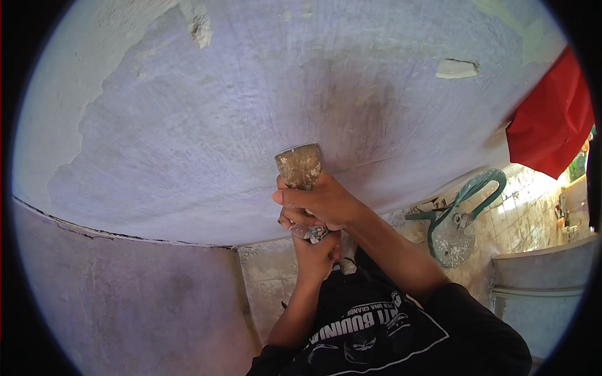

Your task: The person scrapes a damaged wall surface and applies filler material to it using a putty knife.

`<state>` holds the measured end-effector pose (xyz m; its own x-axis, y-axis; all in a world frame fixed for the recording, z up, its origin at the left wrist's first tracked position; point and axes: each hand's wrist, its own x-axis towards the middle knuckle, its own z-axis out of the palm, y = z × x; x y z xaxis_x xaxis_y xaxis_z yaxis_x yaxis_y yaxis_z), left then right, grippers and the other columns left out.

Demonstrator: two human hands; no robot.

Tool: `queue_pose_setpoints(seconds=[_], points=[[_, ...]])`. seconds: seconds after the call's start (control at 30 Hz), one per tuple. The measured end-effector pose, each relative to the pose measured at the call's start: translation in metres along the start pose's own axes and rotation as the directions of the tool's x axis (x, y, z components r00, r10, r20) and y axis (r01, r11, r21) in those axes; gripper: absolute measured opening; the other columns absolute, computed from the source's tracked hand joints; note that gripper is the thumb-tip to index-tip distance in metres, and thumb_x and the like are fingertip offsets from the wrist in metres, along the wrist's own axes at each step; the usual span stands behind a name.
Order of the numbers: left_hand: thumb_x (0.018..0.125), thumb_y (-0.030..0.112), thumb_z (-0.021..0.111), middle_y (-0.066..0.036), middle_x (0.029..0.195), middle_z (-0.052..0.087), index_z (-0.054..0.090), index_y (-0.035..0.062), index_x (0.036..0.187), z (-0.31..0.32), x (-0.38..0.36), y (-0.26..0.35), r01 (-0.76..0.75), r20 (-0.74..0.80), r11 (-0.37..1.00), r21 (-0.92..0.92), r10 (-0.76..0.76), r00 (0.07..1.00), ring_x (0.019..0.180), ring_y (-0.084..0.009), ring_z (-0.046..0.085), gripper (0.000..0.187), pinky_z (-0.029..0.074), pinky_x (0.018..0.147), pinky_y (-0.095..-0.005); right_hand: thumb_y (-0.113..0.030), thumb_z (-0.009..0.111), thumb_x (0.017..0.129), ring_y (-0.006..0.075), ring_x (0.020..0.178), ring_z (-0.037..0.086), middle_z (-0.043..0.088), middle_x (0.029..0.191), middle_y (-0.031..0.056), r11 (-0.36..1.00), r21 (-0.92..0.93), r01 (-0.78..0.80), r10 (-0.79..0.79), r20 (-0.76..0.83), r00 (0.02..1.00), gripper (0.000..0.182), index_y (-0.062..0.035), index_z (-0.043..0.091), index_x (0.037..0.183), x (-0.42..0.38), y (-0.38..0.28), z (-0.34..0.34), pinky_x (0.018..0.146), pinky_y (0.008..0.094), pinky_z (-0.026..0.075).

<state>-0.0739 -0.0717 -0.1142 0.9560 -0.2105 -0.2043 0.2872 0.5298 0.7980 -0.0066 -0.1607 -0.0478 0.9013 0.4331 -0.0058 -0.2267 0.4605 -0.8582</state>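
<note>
My right hand (pixel 323 199) is wrapped around a scraper (pixel 300 164), thumb and fingers just below its wide, worn blade. The blade is caked with brownish-white residue, and its front edge is against or very close to the pale bluish wall (pixel 207 144). Directly under the right hand, my left hand (pixel 315 254) is closed around what looks like the lower end of the same scraper's handle. A grey-white smeared bit shows between the two hands. Most of the handle is hidden by fingers.
A chipped patch (pixel 457 68) and peeled edges mark the wall. At right hang red cloth (pixel 549 116) and, below it, a green-framed object (pixel 454 241) spattered with white on the tiled floor (pixel 527 219). A grey curved container (pixel 545 269) stands lower right; another wall surface (pixel 138 294) is lower left.
</note>
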Motion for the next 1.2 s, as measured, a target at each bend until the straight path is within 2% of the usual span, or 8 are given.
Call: queue_pose_setpoints(seconds=[0.3, 0.37, 0.5, 0.7, 0.83, 0.97, 1.1, 1.2], points=[[0.071, -0.007, 0.052, -0.008, 0.065, 0.049, 0.043, 0.0055, 0.104, 0.0, 0.001, -0.001, -0.031, 0.0, 0.998, 0.051, 0.031, 1.0, 0.041, -0.014, 0.043, 0.037, 0.03, 0.034, -0.024, -0.004, 0.059, 0.09, 0.0052, 0.036, 0.033, 0.037, 0.049, -0.005, 0.999, 0.034, -0.022, 0.021, 0.04, 0.999, 0.02, -0.0094, 0.046, 0.075, 0.001, -0.003, -0.002, 0.057, 0.0329, 0.049], [0.071, -0.007, 0.052, -0.008, 0.066, 0.05, 0.043, 0.0056, 0.104, 0.001, 0.0, -0.002, -0.029, -0.008, 0.996, 0.083, 0.03, 1.0, 0.041, -0.014, 0.043, 0.036, 0.03, 0.034, -0.024, -0.004, 0.059, 0.089, 0.0054, 0.036, 0.033, 0.037, 0.048, -0.0049, 0.996, 0.083, 0.021, -0.028, 0.084, 0.996, 0.021, -0.0099, 0.046, 0.074, -0.002, -0.009, 0.002, 0.057, 0.0331, 0.049], [0.071, -0.007, 0.051, -0.009, 0.069, 0.051, 0.043, 0.0055, 0.104, -0.002, 0.001, -0.001, -0.005, -0.026, 0.999, 0.054, 0.007, 1.0, 0.041, -0.0142, 0.043, 0.036, 0.03, 0.034, -0.0239, -0.003, 0.059, 0.089, 0.0053, 0.036, 0.033, 0.038, 0.047, -0.0045, 1.0, 0.016, 0.027, -0.027, 0.038, 0.999, 0.022, -0.0104, 0.046, 0.074, 0.004, 0.005, -0.007, 0.056, 0.0331, 0.048], [0.07, -0.008, 0.05, -0.008, 0.065, 0.05, 0.045, 0.0028, 0.101, 0.0, -0.005, 0.004, 0.019, -0.031, 0.996, 0.087, -0.016, 0.999, 0.041, -0.0138, 0.043, 0.033, 0.03, 0.033, -0.0235, -0.006, 0.06, 0.09, 0.0052, 0.036, 0.033, 0.038, 0.048, -0.0047, 0.991, 0.129, -0.013, 0.007, 0.048, 0.999, 0.022, -0.0102, 0.047, 0.074, -0.001, 0.0, 0.002, 0.056, 0.033, 0.048], [0.072, -0.007, 0.05, -0.007, 0.06, 0.048, 0.047, 0.0011, 0.095, 0.008, -0.009, 0.009, 0.024, -0.011, 0.997, 0.076, -0.023, 1.0, 0.04, -0.0134, 0.042, 0.025, 0.029, 0.032, -0.0233, -0.006, 0.061, 0.09, 0.0049, 0.036, 0.033, 0.038, 0.049, -0.0045, 0.992, 0.122, -0.022, 0.018, 0.034, 0.999, 0.02, -0.0095, 0.047, 0.076, -0.002, -0.004, 0.002, 0.055, 0.033, 0.047], [0.072, -0.006, 0.05, -0.007, 0.06, 0.048, 0.048, 0.001, 0.094, 0.01, -0.01, 0.01, 0.029, -0.045, 0.998, 0.051, -0.026, 0.999, 0.04, -0.0134, 0.042, 0.023, 0.029, 0.032, -0.0234, -0.006, 0.061, 0.09, 0.0046, 0.036, 0.032, 0.039, 0.051, -0.0043, 0.993, 0.113, -0.016, 0.016, -0.002, 1.0, 0.018, -0.0089, 0.048, 0.078, -0.005, -0.007, 0.006, 0.054, 0.0321, 0.047], [0.073, -0.006, 0.05, -0.007, 0.06, 0.048, 0.048, 0.0013, 0.095, 0.012, -0.015, 0.011, 0.035, -0.068, 0.995, 0.097, -0.029, 0.997, 0.039, -0.0132, 0.043, 0.023, 0.029, 0.032, -0.0231, -0.006, 0.061, 0.089, 0.0046, 0.036, 0.032, 0.04, 0.051, -0.004, 0.987, 0.16, 0.003, -0.008, 0.027, 1.0, 0.017, -0.0086, 0.048, 0.078, -0.008, -0.005, 0.006, 0.054, 0.0318, 0.047], [0.074, -0.005, 0.05, -0.006, 0.06, 0.048, 0.048, 0.0022, 0.095, 0.009, -0.012, 0.009, 0.02, -0.061, 0.994, 0.104, -0.014, 0.998, 0.039, -0.0129, 0.043, 0.023, 0.029, 0.032, -0.0227, -0.006, 0.061, 0.089, 0.0046, 0.036, 0.032, 0.04, 0.052, -0.0037, 0.992, 0.122, -0.016, 0.017, -0.008, 1.0, 0.017, -0.0085, 0.048, 0.078, -0.004, -0.004, 0.005, 0.054, 0.0317, 0.047]])
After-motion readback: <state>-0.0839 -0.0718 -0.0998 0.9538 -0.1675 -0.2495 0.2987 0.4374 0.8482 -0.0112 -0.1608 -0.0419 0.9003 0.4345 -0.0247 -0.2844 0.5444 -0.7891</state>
